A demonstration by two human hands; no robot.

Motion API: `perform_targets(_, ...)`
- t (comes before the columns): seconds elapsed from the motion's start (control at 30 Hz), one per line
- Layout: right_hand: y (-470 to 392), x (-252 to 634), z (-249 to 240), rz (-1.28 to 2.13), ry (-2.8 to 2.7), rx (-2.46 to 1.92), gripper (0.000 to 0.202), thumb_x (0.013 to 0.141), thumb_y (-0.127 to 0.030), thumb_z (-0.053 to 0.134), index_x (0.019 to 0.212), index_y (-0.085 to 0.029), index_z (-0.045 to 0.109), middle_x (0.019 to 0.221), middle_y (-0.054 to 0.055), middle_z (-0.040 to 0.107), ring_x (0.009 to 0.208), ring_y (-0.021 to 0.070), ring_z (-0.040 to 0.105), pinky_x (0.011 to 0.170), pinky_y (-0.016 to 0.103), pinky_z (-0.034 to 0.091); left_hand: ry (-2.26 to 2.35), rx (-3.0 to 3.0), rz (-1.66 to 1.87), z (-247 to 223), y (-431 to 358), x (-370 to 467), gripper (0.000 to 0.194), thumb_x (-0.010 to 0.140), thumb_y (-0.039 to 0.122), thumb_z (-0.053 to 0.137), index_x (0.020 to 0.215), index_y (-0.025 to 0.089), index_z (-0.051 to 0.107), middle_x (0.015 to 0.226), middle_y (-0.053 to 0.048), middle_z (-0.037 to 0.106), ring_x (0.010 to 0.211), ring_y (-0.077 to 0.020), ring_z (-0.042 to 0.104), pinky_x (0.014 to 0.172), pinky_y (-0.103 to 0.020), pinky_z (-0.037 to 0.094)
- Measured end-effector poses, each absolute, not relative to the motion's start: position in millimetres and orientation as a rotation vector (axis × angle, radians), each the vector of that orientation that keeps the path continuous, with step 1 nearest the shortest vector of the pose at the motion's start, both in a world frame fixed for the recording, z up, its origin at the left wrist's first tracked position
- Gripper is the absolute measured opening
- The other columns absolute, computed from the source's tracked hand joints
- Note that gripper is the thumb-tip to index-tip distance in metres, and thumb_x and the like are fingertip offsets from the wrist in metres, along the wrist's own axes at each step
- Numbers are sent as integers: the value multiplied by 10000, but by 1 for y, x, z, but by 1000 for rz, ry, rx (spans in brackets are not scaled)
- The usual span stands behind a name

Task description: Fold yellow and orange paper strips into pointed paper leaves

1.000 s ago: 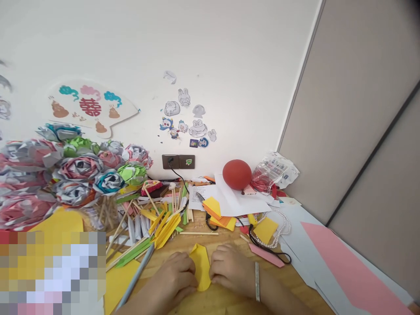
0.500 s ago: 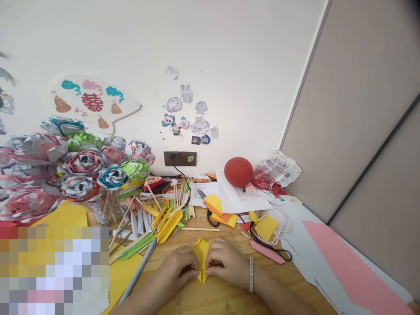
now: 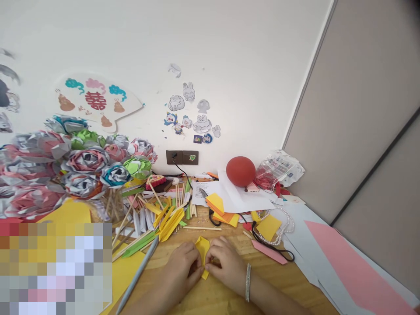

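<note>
A small folded piece of yellow paper (image 3: 203,248) stands between my two hands near the front of the wooden table (image 3: 216,302). My left hand (image 3: 185,264) pinches its left edge, thumb and fingers pressed together. From the right, my right hand (image 3: 225,260) grips the other edge low down, the fingertips of both hands almost touching. A sparkly bracelet (image 3: 248,282) circles my right wrist. Just behind my left hand lie folded yellow strips (image 3: 171,224).
Paper flowers (image 3: 87,162) crowd the left. Sticks and green strips (image 3: 139,244) lie beside a grey rod (image 3: 138,273). Farther back are a red balloon (image 3: 240,171), scissors (image 3: 215,217) and orange-yellow papers (image 3: 226,218). Pearl beads (image 3: 288,221) and pink paper (image 3: 348,262) lie right.
My fingertips have come closer together at the lower part of the yellow paper, which looks narrower there. The whole view has shifted slightly.
</note>
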State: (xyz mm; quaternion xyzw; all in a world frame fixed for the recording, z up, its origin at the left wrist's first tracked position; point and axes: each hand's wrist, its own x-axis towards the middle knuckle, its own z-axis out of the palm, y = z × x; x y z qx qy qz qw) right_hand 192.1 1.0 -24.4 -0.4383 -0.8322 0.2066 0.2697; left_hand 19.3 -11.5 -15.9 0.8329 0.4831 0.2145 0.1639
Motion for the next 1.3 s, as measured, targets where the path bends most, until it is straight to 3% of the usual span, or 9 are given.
perform_targets(0.23, 1, 191, -27, 515, -2128, -1162, 137, 690, -104, 697, 730, -175, 587, 819, 1, 562, 836, 174, 494, 729, 280, 366, 1448, 2349, 505, -10, -12, 21, 109, 797, 223, 545, 694, 189, 536, 809, -26, 577, 799, -200, 518, 698, -296, 375)
perform_targets(0.37, -1, 201, -17, 431, -2342, -785, 64, 738, -131, 632, 748, -192, 648, 779, 10, 549, 773, 163, 481, 702, 287, 373, 1466, 2331, 502, -8, -11, 21, 64, 768, 192, 548, 704, 189, 542, 809, -20, 579, 801, -195, 513, 696, -291, 369)
perform_targets(0.47, -3, 207, -13, 294, -2528, -602, 116, 743, -181, 615, 825, -222, 687, 774, 17, 555, 749, 172, 463, 682, 308, 360, 1472, 2314, 519, -10, -11, 20, 50, 747, 186, 554, 699, 194, 538, 798, -10, 579, 792, -192, 511, 692, -289, 366)
perform_targets(0.67, -4, 212, -11, 192, -2737, -596, 177, 770, -200, 570, 890, -207, 700, 743, 21, 556, 722, 167, 453, 640, 290, 353, 1489, 2307, 523, -11, -10, 20, 59, 728, 184, 568, 681, 194, 534, 787, -8, 578, 780, -190, 511, 691, -288, 364)
perform_targets(0.93, 0, 223, -2, 282, -2790, -703, 399, 686, -288, 702, 1083, -307, 665, 778, 6, 533, 732, 171, 438, 664, 291, 355, 1481, 2303, 477, -4, -12, 21, 63, 735, 198, 569, 684, 191, 532, 799, -8, 578, 794, -188, 510, 692, -285, 359)
perform_targets(1.1, 6, 232, 0, 202, -2796, -842, 368, 739, -271, 636, 1101, -339, 644, 756, 4, 517, 748, 179, 445, 647, 291, 336, 1484, 2312, 449, -1, -11, 23, 69, 745, 201, 572, 691, 189, 532, 799, -15, 579, 793, -194, 509, 684, -287, 353)
perform_targets(1.3, 9, 235, 1, 36, -2691, -918, 280, 794, -269, 565, 1059, -263, 656, 724, 30, 551, 718, 193, 446, 620, 306, 329, 1493, 2306, 467, -3, -13, 23, 67, 732, 185, 571, 683, 192, 526, 803, -9, 581, 796, -191, 513, 691, -283, 356)
